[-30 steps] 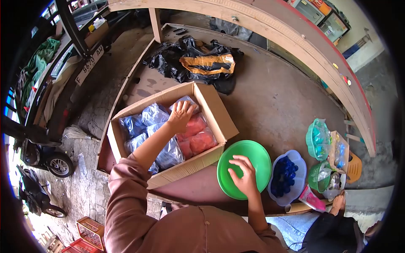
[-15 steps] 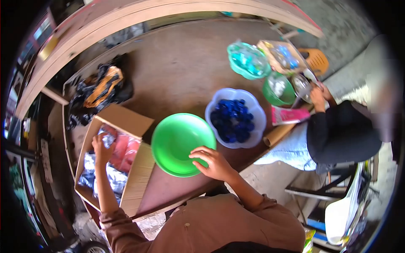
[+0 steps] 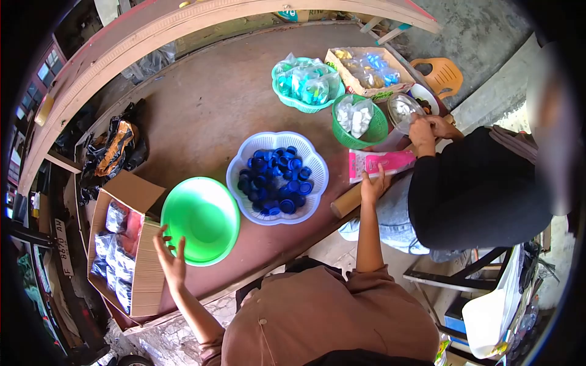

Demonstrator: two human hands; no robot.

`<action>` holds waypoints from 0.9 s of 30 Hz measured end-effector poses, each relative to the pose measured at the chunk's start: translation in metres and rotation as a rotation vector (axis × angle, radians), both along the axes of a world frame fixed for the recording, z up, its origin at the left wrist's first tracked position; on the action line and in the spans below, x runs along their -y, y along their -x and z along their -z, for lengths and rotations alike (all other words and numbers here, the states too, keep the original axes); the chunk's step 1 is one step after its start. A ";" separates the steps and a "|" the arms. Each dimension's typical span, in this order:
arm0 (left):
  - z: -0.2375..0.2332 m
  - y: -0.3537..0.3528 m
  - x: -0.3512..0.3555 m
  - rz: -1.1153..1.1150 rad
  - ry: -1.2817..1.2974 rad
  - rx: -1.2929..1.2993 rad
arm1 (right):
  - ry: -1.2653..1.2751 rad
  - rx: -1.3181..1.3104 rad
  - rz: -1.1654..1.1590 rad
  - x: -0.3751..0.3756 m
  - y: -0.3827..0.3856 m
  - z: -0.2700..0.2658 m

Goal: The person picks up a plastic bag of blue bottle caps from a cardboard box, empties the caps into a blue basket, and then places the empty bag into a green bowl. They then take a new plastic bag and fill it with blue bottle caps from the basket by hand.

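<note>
My left hand [image 3: 171, 258], fingers apart and nothing in it, is at the near-left rim of an empty green basin [image 3: 201, 222]. To its left stands an open cardboard box [image 3: 149, 268] holding several plastic-wrapped packs [image 3: 116, 259], dark and silvery, with red ones behind. My right hand [image 3: 373, 186] reaches forward, fingers stretched and spread, its tips over the near edge of a pink and white packet [image 3: 379, 163]. Between my hands sits a pale blue scalloped basket [image 3: 235, 161] of dark blue plastic caps [image 3: 274, 180].
A co-worker's hands [image 3: 425, 131] work at the right by a clear container [image 3: 403, 108]. Nearby are a green basket [image 3: 377, 131] with bagged white pieces, a turquoise basket [image 3: 305, 107] and a carton [image 3: 360, 88] of bags. Black plastic [image 3: 116, 149] lies left; a cardboard tube [image 3: 347, 201] lies at the front edge.
My left hand has left the box's inside and come to the green basin's rim, empty. My right hand has swung from the basin to the pink packet. The view has shifted right.
</note>
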State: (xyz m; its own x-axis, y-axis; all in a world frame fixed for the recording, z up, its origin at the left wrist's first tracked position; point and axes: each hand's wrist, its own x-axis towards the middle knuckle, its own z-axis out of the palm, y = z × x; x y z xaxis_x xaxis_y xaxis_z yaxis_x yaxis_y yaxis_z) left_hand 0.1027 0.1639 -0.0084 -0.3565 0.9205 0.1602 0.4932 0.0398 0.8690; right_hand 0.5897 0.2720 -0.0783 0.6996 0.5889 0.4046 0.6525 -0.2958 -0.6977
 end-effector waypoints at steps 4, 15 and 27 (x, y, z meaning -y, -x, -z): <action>0.012 -0.072 0.007 0.070 0.058 0.155 | 0.234 -0.082 0.279 -0.035 -0.053 0.011; 0.017 -0.199 0.003 0.560 0.110 0.532 | -0.503 0.184 -0.402 0.023 0.046 -0.072; -0.001 -0.187 -0.022 0.541 -0.120 0.380 | -0.331 -0.517 -1.321 0.057 0.107 -0.119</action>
